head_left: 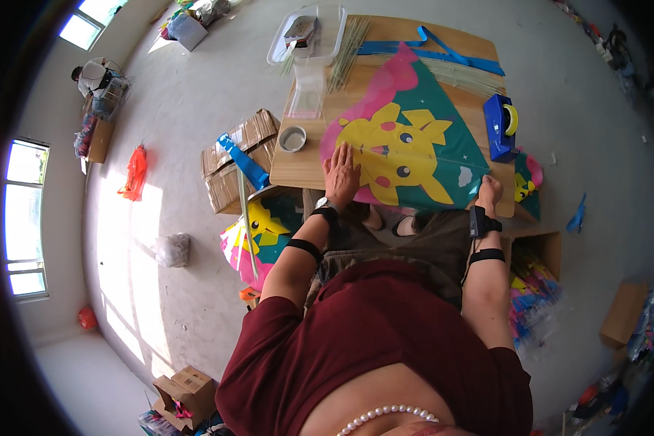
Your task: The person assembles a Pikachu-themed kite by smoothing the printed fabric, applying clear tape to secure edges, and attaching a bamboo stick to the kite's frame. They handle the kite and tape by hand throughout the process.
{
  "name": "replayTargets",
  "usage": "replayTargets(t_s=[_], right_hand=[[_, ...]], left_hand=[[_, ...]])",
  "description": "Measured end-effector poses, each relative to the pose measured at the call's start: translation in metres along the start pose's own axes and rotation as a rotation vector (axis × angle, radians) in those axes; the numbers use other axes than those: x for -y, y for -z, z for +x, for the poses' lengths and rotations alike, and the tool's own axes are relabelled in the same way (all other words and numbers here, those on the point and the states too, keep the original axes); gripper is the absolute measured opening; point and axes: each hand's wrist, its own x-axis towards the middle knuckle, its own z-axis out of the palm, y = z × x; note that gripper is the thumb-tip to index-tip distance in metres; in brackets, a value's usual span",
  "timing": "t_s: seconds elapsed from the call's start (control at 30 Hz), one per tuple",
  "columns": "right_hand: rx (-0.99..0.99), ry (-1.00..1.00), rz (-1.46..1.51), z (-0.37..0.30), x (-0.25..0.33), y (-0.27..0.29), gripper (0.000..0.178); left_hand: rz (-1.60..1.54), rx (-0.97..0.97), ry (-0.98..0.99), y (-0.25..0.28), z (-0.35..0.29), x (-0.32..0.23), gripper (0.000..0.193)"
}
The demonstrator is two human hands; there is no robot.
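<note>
A triangular kite sheet [389, 158], green and pink with a yellow cartoon creature, lies across the wooden table [298, 166]. My left hand [341, 174] rests flat on its left part, fingers stretched out. At the sheet's right corner, my right hand [489, 192] is closed, with its fingers curled on the edge there. A small round bowl [293, 139] stands left of the sheet. To the right is a blue tape dispenser [498, 129] with a yellow roll. Thin pale sticks [347, 54] and blue strips [443, 55] lie beyond the sheet.
At the table's far left is a clear plastic tub [334, 43] above a clear bag [305, 94]. A cardboard box [247, 149] stands left of the table. More printed kite sheets [265, 227] hang below it. An open carton [545, 251] sits at the lower right.
</note>
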Motion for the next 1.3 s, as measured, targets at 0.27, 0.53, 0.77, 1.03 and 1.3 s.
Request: replayTargets(t_s=[0.27,0.53,0.77,1.03,1.3], right_hand=[[0.113,-0.448,0.252,0.005,-0.008,0.007,0.024],[0.139,-0.854,0.482,0.013,0.044,0.016,0.027],[0.307,-0.656,0.460,-0.005,0.056,0.021,0.017],[0.491,-0.540,0.559,-0.002,0.030,0.026,0.014],[0.347,-0.597,0.662,0.033,-0.017,0.024,0.017]], left_hand=[[0.093,0.074,-0.024,0.008,0.001,0.013,0.057],[0.118,0.077,-0.059,0.010,-0.002,0.014,0.053],[0.162,0.099,-0.070,0.015,-0.003,0.016,0.051],[0.173,0.109,-0.095,0.020,-0.003,0.019,0.048],[0.134,0.081,-0.149,0.004,-0.002,0.011,0.047]])
